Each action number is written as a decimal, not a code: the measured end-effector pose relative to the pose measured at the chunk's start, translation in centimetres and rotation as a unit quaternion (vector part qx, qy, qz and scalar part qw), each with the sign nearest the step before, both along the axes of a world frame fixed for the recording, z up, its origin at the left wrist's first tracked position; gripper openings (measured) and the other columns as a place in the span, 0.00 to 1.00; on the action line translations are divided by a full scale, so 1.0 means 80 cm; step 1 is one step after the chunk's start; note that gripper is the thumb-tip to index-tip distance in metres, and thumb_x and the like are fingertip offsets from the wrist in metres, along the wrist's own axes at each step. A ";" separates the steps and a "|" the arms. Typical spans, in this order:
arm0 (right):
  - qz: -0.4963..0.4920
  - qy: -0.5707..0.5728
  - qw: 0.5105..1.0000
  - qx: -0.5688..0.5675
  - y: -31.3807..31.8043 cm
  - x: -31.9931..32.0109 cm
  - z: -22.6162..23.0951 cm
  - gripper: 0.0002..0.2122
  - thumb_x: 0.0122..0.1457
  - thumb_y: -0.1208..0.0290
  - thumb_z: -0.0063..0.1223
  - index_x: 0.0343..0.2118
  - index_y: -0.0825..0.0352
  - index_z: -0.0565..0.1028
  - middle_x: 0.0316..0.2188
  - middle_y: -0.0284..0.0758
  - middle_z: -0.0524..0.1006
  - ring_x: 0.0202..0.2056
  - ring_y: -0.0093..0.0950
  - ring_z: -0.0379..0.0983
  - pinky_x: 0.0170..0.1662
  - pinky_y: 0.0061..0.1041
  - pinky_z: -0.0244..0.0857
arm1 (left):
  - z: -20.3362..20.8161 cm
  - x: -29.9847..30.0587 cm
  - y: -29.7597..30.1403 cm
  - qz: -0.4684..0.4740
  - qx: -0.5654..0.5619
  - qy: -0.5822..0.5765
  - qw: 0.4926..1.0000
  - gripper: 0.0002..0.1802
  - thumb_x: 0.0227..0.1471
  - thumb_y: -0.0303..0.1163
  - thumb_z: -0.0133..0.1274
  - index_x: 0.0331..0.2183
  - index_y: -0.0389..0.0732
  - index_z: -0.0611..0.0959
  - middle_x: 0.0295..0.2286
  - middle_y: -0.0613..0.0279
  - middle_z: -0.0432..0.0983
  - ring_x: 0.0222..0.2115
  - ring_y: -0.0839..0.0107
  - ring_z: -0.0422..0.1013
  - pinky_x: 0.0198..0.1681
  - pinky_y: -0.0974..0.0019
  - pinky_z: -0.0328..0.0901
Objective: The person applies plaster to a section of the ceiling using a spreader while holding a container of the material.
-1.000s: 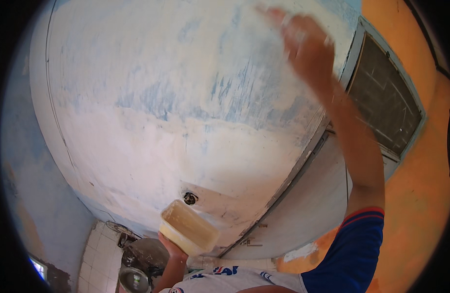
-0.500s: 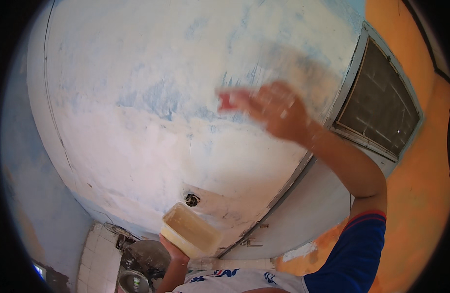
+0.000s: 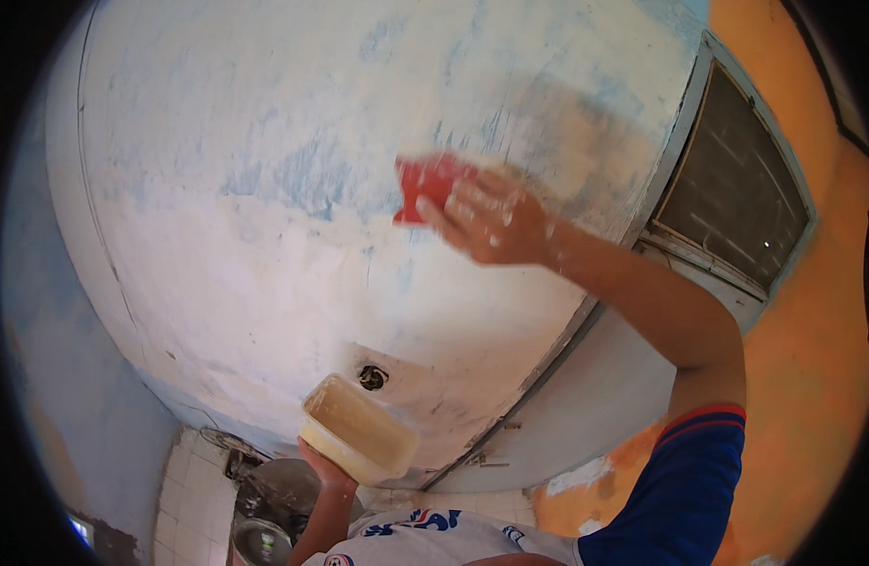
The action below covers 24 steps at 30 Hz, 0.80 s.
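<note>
My right hand [image 3: 500, 222], spotted with white paste, is closed around a flat red scraper [image 3: 423, 181]. Fingers and thumb pinch the scraper from its right side, and its broad face lies close to the patchy white and blue wall [image 3: 217, 274]; whether it touches cannot be told. Lower down, my left hand [image 3: 327, 469] supports a cream rectangular plastic tub [image 3: 345, 459] from below and the left. The tub tilts so its inside shows, with pale smears along the walls. Most of the left fingers are hidden under it.
A round hole with wiring [image 3: 372, 377] opens in the wall just above the tub. To the right are a grey door [image 3: 566, 396] and a framed dark panel [image 3: 736, 179] beside an orange wall [image 3: 811, 349]. A bucket [image 3: 262, 542] stands at lower left.
My right hand has shifted a little left and turned, so more of the scraper's red face shows. The tub in my left hand has moved slightly left.
</note>
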State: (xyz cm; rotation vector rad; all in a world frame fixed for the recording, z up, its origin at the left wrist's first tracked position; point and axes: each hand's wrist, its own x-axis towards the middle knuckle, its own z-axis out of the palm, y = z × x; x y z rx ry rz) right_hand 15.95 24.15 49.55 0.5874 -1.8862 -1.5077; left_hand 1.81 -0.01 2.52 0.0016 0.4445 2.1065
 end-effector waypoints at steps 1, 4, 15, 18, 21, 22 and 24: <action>-0.013 0.000 1.000 -0.013 -0.015 0.004 -0.004 0.11 0.57 0.69 0.64 0.43 0.64 0.81 0.36 0.36 0.84 0.38 0.29 0.83 0.43 0.34 0.80 | 0.003 -0.005 0.007 -0.001 0.001 0.002 1.000 0.42 0.63 0.70 0.28 0.63 0.51 0.69 0.59 0.62 0.69 0.59 0.57 0.66 0.62 0.53 0.63; 0.010 0.059 0.997 -0.053 -0.043 0.000 0.059 0.11 0.62 0.71 0.59 0.47 0.58 0.81 0.39 0.30 0.83 0.26 0.16 0.75 0.28 0.18 0.72 | 0.008 -0.008 0.002 -0.006 0.006 -0.023 1.000 0.41 0.63 0.68 0.30 0.63 0.50 0.69 0.59 0.61 0.69 0.58 0.55 0.67 0.61 0.50 0.64; -0.131 0.233 0.959 0.096 0.048 0.033 0.206 0.17 0.62 0.72 0.57 0.55 0.55 0.79 0.45 0.33 0.84 0.40 0.23 0.82 0.40 0.27 0.79 | 0.012 -0.008 0.006 -0.029 -0.031 -0.016 0.999 0.43 0.62 0.69 0.29 0.64 0.50 0.68 0.59 0.61 0.68 0.59 0.56 0.66 0.61 0.52 0.63; -0.018 0.095 0.995 0.032 0.018 0.008 0.049 0.16 0.62 0.68 0.61 0.53 0.57 0.79 0.47 0.38 0.83 0.43 0.28 0.83 0.46 0.29 0.80 | 0.000 -0.014 0.003 -0.015 -0.022 -0.023 0.999 0.43 0.62 0.70 0.29 0.64 0.49 0.68 0.60 0.60 0.68 0.59 0.56 0.66 0.61 0.52 0.63; -0.029 0.059 0.995 -0.081 -0.010 0.010 0.048 0.15 0.62 0.72 0.60 0.52 0.57 0.80 0.40 0.32 0.85 0.31 0.20 0.79 0.32 0.22 0.78 | -0.007 -0.015 0.005 -0.027 -0.015 -0.031 0.999 0.44 0.61 0.70 0.31 0.64 0.49 0.69 0.60 0.59 0.69 0.59 0.54 0.67 0.61 0.51 0.64; -0.023 0.068 0.991 -0.111 -0.016 0.009 0.064 0.15 0.61 0.74 0.61 0.51 0.58 0.80 0.37 0.31 0.85 0.26 0.18 0.78 0.29 0.20 0.76 | -0.008 -0.016 0.005 -0.032 -0.016 -0.033 0.999 0.44 0.61 0.70 0.32 0.63 0.50 0.70 0.59 0.59 0.69 0.58 0.54 0.67 0.61 0.50 0.64; -0.056 0.137 0.986 -0.072 -0.033 0.021 0.142 0.14 0.63 0.76 0.54 0.50 0.58 0.82 0.41 0.29 0.85 0.27 0.21 0.78 0.28 0.22 0.75 | -0.014 -0.018 0.000 -0.036 -0.012 -0.019 0.999 0.44 0.61 0.70 0.30 0.64 0.49 0.69 0.60 0.59 0.68 0.59 0.55 0.66 0.61 0.51 0.63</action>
